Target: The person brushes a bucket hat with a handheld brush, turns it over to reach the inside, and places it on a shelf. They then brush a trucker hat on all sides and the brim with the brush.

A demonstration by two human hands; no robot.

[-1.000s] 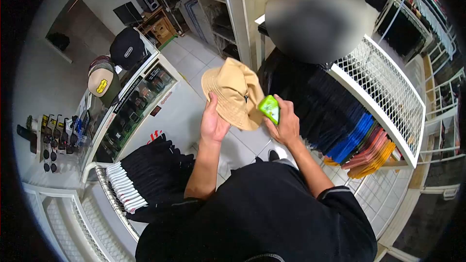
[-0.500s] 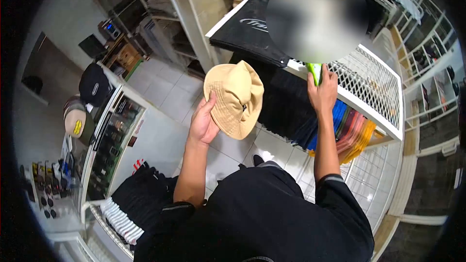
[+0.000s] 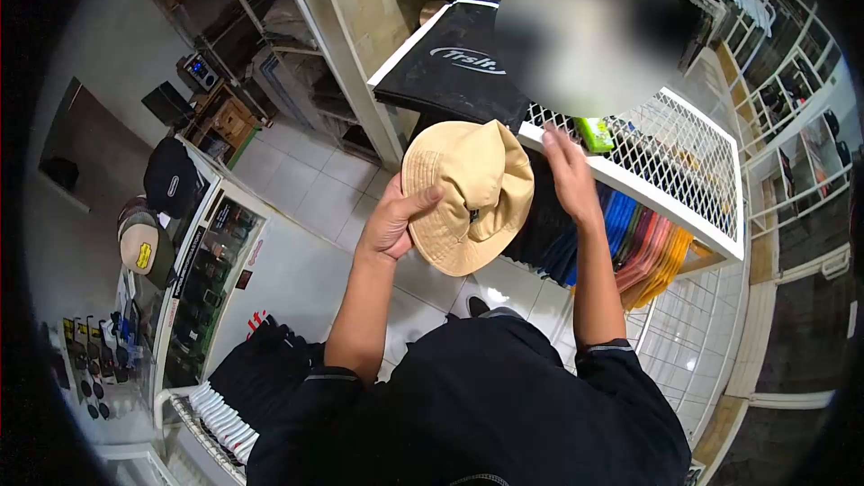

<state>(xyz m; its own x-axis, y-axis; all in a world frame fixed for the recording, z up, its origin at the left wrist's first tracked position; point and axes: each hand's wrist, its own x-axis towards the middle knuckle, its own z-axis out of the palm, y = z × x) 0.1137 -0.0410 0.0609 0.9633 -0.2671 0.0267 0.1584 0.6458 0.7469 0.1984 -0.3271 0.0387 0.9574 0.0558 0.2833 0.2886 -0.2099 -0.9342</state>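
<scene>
A tan bucket hat (image 3: 481, 184) with a creased, partly folded crown is held up in front of me. My left hand (image 3: 396, 220) grips its brim at the left, thumb on top and the other fingers beneath. To the right of the hat, my right hand (image 3: 569, 171) has its fingers stretched out and holds nothing. Close by its fingertips, a bright green packet (image 3: 594, 134) lies on the white mesh tabletop (image 3: 688, 157). A blurred disc hides whatever is behind and above the packet.
A black mat with white lettering (image 3: 432, 72) covers the tabletop's left part. Folded coloured garments (image 3: 634, 243) sit below the mesh. At left stands a glass display case (image 3: 211, 270) with caps (image 3: 171, 175) on top; dark clothes (image 3: 265, 364) hang near my left elbow.
My right hand has let go of the green packet, which now rests on the mesh, and has moved down and left toward the hat. My left hand has brought the hat to the right.
</scene>
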